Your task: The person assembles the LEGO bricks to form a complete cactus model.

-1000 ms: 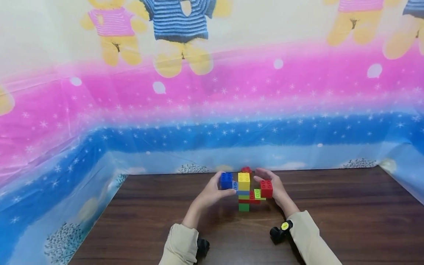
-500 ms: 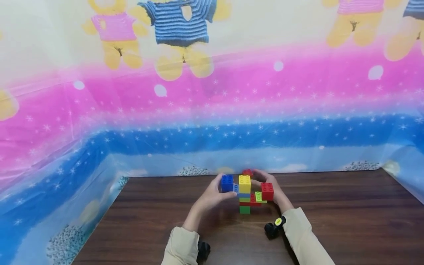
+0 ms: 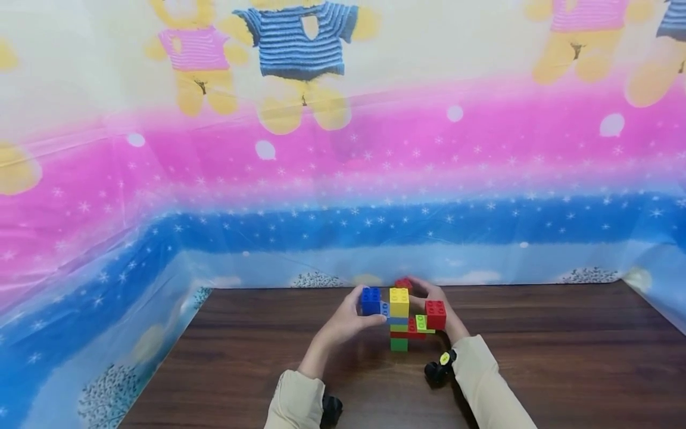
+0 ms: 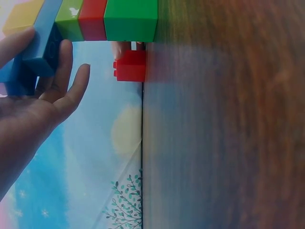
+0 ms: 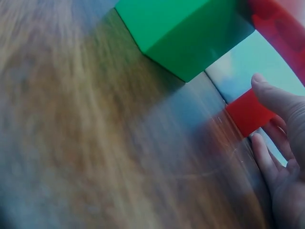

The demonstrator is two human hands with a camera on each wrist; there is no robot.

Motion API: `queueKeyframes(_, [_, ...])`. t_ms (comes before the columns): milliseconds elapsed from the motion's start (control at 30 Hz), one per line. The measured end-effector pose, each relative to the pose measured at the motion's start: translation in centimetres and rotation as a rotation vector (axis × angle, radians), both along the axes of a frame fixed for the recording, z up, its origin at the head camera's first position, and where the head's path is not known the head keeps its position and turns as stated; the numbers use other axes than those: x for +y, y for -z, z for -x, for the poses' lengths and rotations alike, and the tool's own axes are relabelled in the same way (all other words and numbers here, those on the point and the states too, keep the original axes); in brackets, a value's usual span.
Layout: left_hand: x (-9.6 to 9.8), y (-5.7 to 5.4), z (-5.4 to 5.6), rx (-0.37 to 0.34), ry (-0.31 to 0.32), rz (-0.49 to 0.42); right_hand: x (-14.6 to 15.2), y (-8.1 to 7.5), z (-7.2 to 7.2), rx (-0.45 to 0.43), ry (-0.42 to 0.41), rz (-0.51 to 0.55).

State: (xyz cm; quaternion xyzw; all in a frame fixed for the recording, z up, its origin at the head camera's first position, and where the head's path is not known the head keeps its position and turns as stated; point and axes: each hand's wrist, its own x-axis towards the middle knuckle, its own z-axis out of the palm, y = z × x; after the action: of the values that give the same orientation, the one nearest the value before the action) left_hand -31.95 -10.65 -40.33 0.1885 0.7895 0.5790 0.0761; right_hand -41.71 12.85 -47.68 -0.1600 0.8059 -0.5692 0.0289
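Note:
A tower of toy building bricks stands on the table, with a green brick (image 3: 399,345) at its foot and a yellow brick (image 3: 399,305) on top. Its left arm ends in a dark blue brick (image 3: 371,301), its right arm in a red brick (image 3: 436,316). My left hand (image 3: 345,323) grips the blue left arm, thumb in front and fingers behind. Behind the tower, my right hand (image 3: 435,292) pinches a separate red brick (image 5: 250,113) between thumb and fingers. That brick sits at table level in the left wrist view; the tower partly hides it in the head view.
The brown wooden table (image 3: 536,345) ends at a printed cloth backdrop (image 3: 343,223), close behind the loose red brick. Black wrist cameras (image 3: 437,373) hang below both sleeves.
My right hand has moved inward to the left and its fingers have closed on the red brick behind the tower. My left hand keeps its grip. The head view has shifted slightly.

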Motion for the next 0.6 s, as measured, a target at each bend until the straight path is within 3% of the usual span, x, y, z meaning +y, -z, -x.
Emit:
queueKeyframes(167, [-0.08, -0.19, -0.18, 0.010, -0.001, 0.001, -0.29, 0.04, 0.29, 0.009, 0.003, -0.030])
queueKeyframes(433, [-0.07, 0.02, -0.07, 0.011, -0.001, 0.001, -0.42, 0.45, 0.54, -0.008, 0.033, 0.009])
queueKeyframes(600, [0.04, -0.10, -0.15, 0.007, -0.008, -0.004, -0.28, 0.39, 0.39, 0.038, 0.061, -0.028])
